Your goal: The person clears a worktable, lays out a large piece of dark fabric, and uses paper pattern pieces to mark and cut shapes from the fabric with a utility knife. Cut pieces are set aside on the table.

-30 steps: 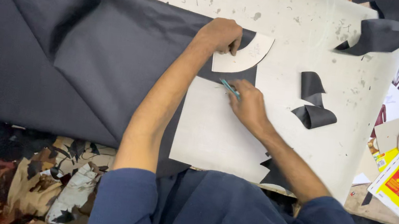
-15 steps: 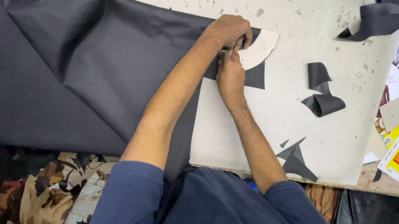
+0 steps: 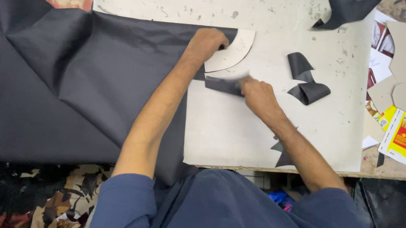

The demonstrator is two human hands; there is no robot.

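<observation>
A person's left hand [image 3: 208, 40] presses flat on a curved pale cardboard template [image 3: 232, 52] lying over large dark grey fabric [image 3: 60, 85]. Their right hand [image 3: 258, 92] pinches a dark fabric strip [image 3: 220, 85] just below.

Bright, even light — soft shadows, right hand [image 3: 258, 94] motion-blurred.

Left hand [image 3: 207, 40] presses curved card pattern [image 3: 233, 52] onto dark fabric [image 3: 62, 74]; right hand [image 3: 255, 92] grips a strip [image 3: 222, 85].
</observation>
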